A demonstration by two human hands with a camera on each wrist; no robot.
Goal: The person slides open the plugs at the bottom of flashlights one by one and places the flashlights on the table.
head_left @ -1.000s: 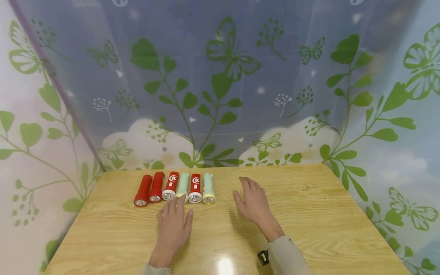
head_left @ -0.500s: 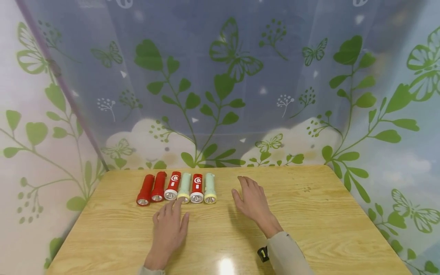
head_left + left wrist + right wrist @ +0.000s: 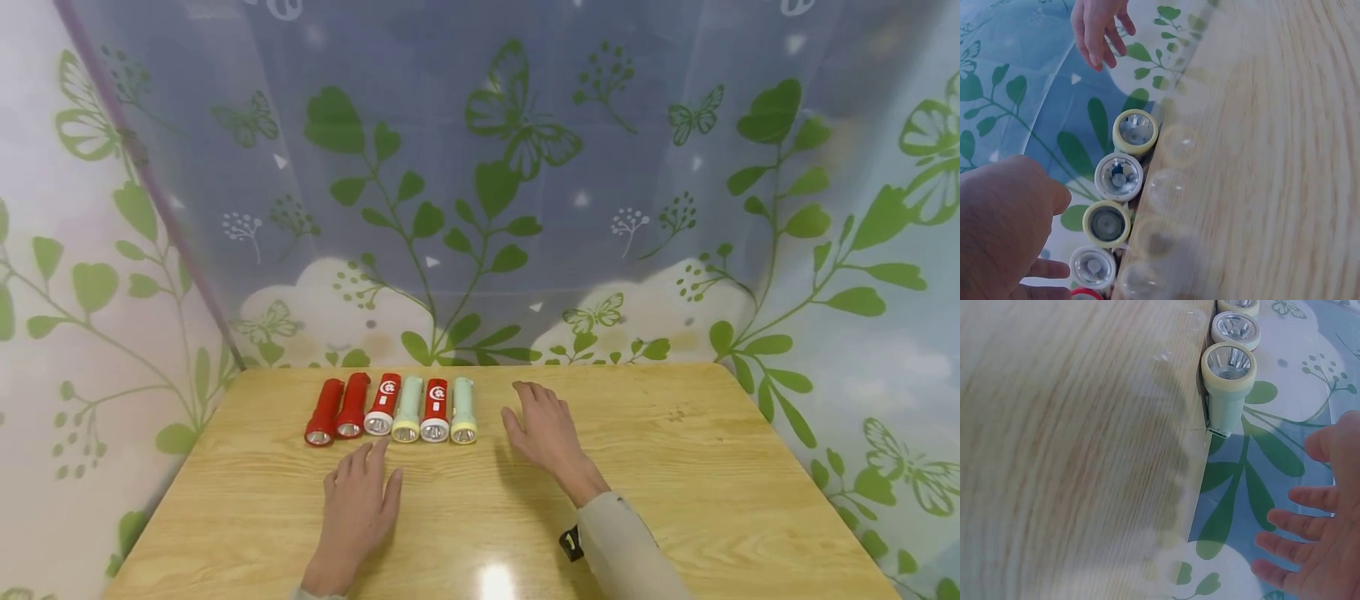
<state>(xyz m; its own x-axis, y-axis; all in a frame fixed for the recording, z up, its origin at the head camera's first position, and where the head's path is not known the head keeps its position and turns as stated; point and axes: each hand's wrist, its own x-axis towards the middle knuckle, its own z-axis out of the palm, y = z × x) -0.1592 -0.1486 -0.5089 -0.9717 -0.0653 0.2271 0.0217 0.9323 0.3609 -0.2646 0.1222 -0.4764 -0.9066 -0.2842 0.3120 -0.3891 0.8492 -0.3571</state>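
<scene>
Six cylindrical flashlights [image 3: 435, 410] lie side by side in one row on the rectangular, light wood-grain tabletop [image 3: 675, 467], near its far edge, with their lenses toward the person. Sequence from left to right, head view:

1. A plain red flashlight [image 3: 325, 412], tilted slightly from the table's centre line.
2. A second plain red flashlight [image 3: 353, 406], close beside the first.
3. A red flashlight with a white lens ring and white emblem [image 3: 385, 402].
4. A mint-green flashlight with a pale yellow lens ring [image 3: 408, 407].
5. A second red-and-white flashlight [image 3: 437, 404] with the same emblem.
6. A second mint-green flashlight [image 3: 463, 408], at the right end of the row.

Left hand [image 3: 356, 504]: fingers extended and relaxed, thumb apart from the index finger. Fingertips are just in front of items 3 and 4; contact cannot be determined.

Right hand [image 3: 546, 429]: fingers relaxed, thumb apart from the fingers. It is positioned to the right of item 6, clear of it.

A beige sleeve [image 3: 626, 542] covers the right forearm; a small black device [image 3: 571, 543] shows beside its cuff. A blue-and-white backdrop printed with green leaves and butterflies [image 3: 480, 208] surrounds the table.
</scene>
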